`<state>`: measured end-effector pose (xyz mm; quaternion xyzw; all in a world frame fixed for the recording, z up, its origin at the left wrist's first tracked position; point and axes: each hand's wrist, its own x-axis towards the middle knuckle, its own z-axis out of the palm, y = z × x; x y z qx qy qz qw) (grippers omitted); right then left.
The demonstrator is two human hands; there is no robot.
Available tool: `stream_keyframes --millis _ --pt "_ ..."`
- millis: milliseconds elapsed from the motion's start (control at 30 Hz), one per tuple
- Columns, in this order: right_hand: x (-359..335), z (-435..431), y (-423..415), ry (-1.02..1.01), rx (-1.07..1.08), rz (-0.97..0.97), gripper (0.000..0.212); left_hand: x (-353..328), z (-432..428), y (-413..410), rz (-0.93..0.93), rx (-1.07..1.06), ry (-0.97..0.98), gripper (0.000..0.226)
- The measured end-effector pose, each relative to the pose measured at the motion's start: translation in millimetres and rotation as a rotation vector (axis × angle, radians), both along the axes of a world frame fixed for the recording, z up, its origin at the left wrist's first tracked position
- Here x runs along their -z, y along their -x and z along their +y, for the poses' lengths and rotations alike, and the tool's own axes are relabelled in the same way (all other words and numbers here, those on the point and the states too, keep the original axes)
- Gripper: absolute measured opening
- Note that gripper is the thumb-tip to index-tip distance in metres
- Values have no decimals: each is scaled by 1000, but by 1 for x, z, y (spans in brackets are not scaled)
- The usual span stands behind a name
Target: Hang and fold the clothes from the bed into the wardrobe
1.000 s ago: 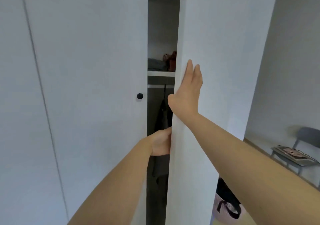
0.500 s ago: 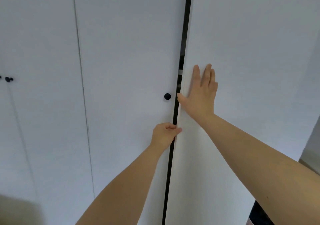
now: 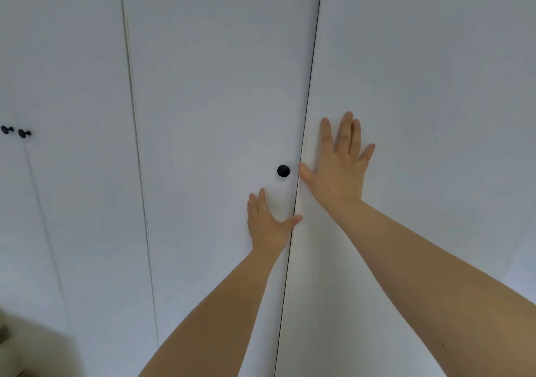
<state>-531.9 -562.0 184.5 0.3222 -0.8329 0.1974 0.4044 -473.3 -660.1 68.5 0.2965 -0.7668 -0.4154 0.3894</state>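
On wardrobe doors (image 3: 217, 86), hands (image 3: 268, 226) (image 3: 339, 170) pressed flat

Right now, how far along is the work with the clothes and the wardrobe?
Done, apparently: no clothes show, and the wardrobe doors meet at a thin seam. In hand: the left hand and right hand press flat on them beside the black knob. Left: cannot tell; the bed is out of view.

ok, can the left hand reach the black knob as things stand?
Probably yes. The left hand lies flat on the door just below the black knob, bare panel between them. The right hand sits beside the knob, not over it.
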Motion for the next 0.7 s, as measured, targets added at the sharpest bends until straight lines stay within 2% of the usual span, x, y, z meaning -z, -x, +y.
stream_keyframes --millis 267,500,700 --pt "11 -5 37 -24 -35 115 83 17 1 26 -40 -151 138 101" --pt "20 -13 59 23 -66 214 77 26 4 50 83 -222 115 99" --pt "21 -22 67 23 -40 214 78 31 -3 57 50 -246 153 100"
